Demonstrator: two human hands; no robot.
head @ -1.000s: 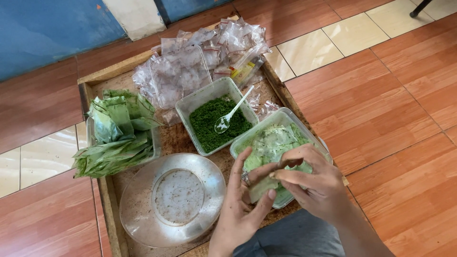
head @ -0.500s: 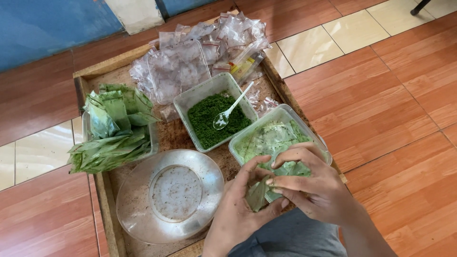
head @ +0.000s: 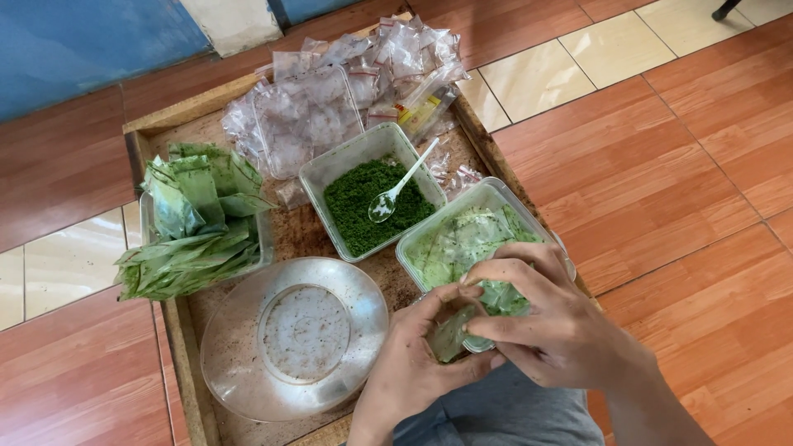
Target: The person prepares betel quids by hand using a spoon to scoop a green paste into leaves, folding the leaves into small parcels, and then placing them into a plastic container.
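- A small green folded leaf packet sits low in the frame, right of centre, pinched between both hands just over the near edge of the wooden tray.
- The left hand comes up from the bottom edge, fingers curled closed around the packet's underside and thumb pressed against it.
- The right hand arches over from the right, its fingers bent and closed on the top of the packet.
- Just behind the hands, a clear plastic tub of pale green pieces lies at the tray's right side.
- In the middle of the frame, another clear tub holds dark green powder with a white plastic spoon resting in it.
- At lower centre, left of the hands, lies an upturned clear round lid.
- At left, a stack of green leaves lies in a tub.
- At top centre, small clear plastic bags are heaped.
- Reddish floor tiles surround the tray.
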